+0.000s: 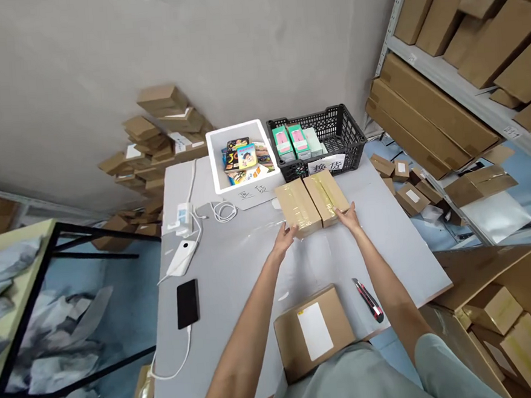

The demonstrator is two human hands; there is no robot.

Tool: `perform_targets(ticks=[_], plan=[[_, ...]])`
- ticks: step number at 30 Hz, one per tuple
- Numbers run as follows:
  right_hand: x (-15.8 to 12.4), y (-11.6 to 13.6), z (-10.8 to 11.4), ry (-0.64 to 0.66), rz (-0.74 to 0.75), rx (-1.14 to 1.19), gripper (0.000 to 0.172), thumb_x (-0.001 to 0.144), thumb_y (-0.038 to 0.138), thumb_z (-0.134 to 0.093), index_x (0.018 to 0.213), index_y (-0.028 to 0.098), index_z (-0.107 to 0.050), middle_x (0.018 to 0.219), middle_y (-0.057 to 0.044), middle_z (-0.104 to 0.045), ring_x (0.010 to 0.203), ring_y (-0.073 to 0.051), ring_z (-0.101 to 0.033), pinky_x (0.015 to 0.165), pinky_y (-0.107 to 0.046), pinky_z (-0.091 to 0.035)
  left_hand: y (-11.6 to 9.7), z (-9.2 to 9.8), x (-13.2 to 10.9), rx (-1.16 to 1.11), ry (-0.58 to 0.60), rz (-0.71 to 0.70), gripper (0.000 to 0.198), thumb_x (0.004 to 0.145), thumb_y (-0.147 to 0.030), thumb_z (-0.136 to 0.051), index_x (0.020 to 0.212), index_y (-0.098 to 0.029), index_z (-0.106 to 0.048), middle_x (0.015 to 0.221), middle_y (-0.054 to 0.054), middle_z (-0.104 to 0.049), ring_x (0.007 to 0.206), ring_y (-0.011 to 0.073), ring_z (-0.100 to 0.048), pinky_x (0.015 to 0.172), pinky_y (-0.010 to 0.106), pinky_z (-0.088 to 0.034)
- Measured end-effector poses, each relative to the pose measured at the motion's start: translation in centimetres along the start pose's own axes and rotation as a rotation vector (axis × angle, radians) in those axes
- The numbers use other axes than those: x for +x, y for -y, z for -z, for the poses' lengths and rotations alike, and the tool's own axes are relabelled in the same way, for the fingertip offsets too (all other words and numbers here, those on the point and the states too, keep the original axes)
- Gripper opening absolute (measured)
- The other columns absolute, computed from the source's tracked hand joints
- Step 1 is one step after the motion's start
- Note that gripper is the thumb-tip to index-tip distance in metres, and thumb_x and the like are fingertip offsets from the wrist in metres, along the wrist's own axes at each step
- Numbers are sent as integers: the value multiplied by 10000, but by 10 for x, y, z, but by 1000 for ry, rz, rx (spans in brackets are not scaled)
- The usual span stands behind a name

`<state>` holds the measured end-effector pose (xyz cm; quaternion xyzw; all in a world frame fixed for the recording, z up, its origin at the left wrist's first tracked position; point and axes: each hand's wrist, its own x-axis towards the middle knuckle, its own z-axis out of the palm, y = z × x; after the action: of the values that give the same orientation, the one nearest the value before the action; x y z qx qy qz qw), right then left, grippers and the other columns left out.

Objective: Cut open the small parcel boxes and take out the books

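Two taped cardboard boxes lie side by side on the table, a left box [299, 206] and a right box [323, 189]. My left hand [285, 241] grips the near left corner of the left box, thumb and fingers at its edge. On the near right corner of the right box, my right hand [348, 217] has its fingers over the tape. Close to my body sits a larger cardboard box [340, 321] with a white label. A red and black utility knife [368, 301] lies beside my right forearm, its blade end pointing away from me.
Behind the boxes stand a white foam box [214, 160] of books and a black crate [356, 141] with green-and-pink packages. A phone [188, 304], white power bank [182, 257], power strip [184, 220] and cables lie left. An open carton [452, 271] stands right, below shelves.
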<state>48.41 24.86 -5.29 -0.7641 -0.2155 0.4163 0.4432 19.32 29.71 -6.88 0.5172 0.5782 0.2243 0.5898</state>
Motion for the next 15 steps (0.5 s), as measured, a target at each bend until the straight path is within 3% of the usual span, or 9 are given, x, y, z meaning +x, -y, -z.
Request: perform_targets(ticks=[4,8,11,15], plan=[[-1,-9,-7,27,-29,80,986,851,519,-873,1655,134,-451,1449,-220,-774,1136,-286,-826,897,-392,-710,-8,-5,1,-5,22,86,896,982,-638,-754,1747,-334,-400,1629,202,-660,1504,387,-640,1040,520,-643],[-5,-25,4,20,-34,138,851,878,487,-843,1598,193,-496,1437,-193,-778,1061,-281,-839,850,-402,-723,-7,-14,-7,-19,2,90,944,949,-579,-812,1761,-336,-397,1652,197,-639,1356,374,-729,1021,530,-656],[-7,-38,30,-21,-42,155,848,880,527,-827,1584,199,-485,1473,-205,-749,1042,-291,-844,886,-424,-728,-7,-34,-8,-17,71,48,945,932,-577,-839,1749,-315,-443,1632,197,-654,1252,353,-768,1024,530,-666],[1,-50,77,-99,-56,147,849,884,579,-821,1564,215,-466,1480,-216,-735,993,-291,-847,962,-459,-722,-14,-80,4,-34,182,-18,946,922,-595,-855,1727,-262,-485,1571,212,-692,1227,339,-777,1031,507,-673]])
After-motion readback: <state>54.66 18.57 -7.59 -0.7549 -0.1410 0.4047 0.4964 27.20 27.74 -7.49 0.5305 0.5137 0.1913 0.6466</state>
